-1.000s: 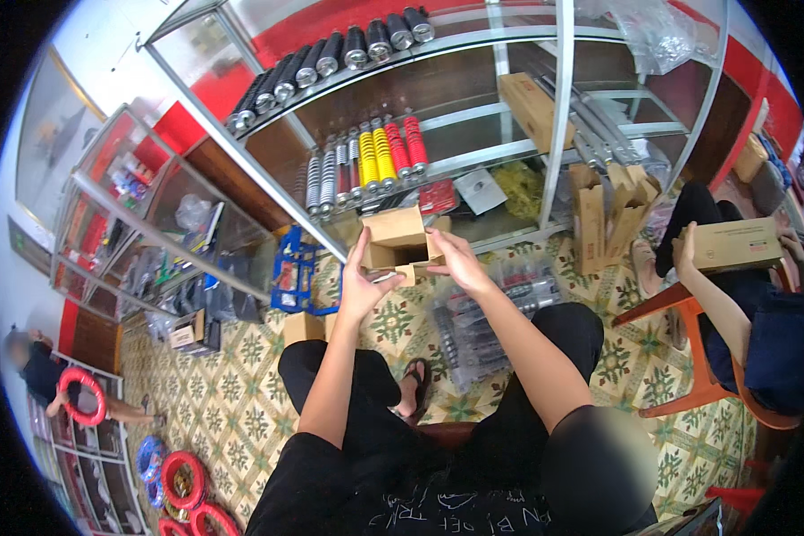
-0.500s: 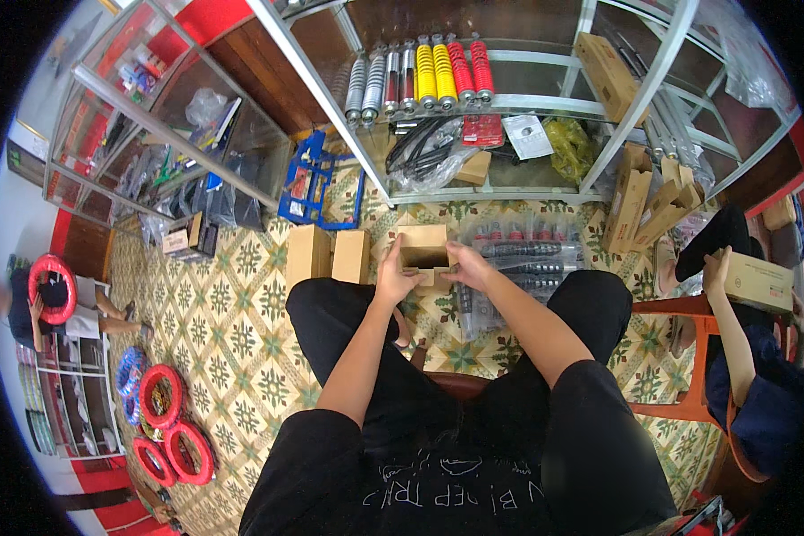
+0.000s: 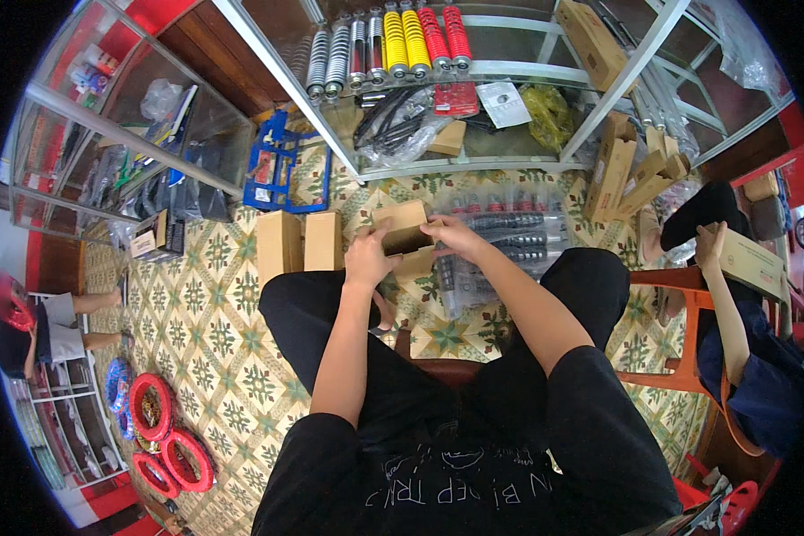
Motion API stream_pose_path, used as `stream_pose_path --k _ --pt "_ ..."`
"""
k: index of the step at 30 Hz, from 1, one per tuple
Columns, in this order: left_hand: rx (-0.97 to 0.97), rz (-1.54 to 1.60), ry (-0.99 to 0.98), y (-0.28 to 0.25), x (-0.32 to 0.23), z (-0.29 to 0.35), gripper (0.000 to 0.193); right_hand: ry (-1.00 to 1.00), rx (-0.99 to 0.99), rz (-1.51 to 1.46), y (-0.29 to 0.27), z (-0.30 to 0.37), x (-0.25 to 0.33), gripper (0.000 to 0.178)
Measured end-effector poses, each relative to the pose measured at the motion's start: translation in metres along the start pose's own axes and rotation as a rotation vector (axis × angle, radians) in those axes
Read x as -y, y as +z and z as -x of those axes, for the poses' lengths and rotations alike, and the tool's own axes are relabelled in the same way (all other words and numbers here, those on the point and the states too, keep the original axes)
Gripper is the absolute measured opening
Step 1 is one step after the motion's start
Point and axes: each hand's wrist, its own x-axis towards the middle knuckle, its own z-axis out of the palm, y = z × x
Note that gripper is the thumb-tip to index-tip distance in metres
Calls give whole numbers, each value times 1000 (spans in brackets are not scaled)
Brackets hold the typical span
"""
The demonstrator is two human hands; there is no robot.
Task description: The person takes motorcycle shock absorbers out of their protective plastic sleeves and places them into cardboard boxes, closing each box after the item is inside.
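Between my knees I hold an open brown cardboard box (image 3: 400,214), its dark inside partly showing and a flap on the near side. My left hand (image 3: 369,259) grips its left side, the thumb at the near flap. On the opposite side, my right hand (image 3: 456,238) has its fingers at the rim. Two more brown cardboard boxes, a wider one (image 3: 280,243) and a narrower one (image 3: 322,239), stand upright left of my left hand. Several shock absorbers in clear plastic (image 3: 509,241) lie on the floor to the right, close to my right forearm.
A glass display cabinet (image 3: 482,166) with coloured shock absorbers (image 3: 406,43) stands ahead. A blue frame (image 3: 281,170) leans left of it. Red-wrapped tyres (image 3: 152,406) lie at left. A person with a carton (image 3: 750,262) sits beside an orange chair (image 3: 679,330) at right.
The box in my hands has turned slightly, its right side now lower. My view has shifted, so the surroundings sit further left and higher. Both hands stay on the box.
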Motion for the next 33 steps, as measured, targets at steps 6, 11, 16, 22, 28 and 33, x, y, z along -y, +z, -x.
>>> stream_pose_path --k 6,11,16,22,28,33 --pt "166 246 205 8 13 -17 85 -9 -10 -77 -20 16 -8 44" --pt "86 288 167 10 7 -20 63 -27 23 -75 -19 23 -17 44" --pt "-6 454 -87 11 5 -22 51 -67 -86 197 1 16 -16 39" --pt "-110 635 168 19 5 -32 36 -395 -190 490 -9 -5 -40 37" --pt "-316 505 456 -8 -19 -9 31 -762 -322 588 -4 34 17 34" --pt "-536 321 654 -25 -38 11 26 -931 -448 832 -1 79 57 35"
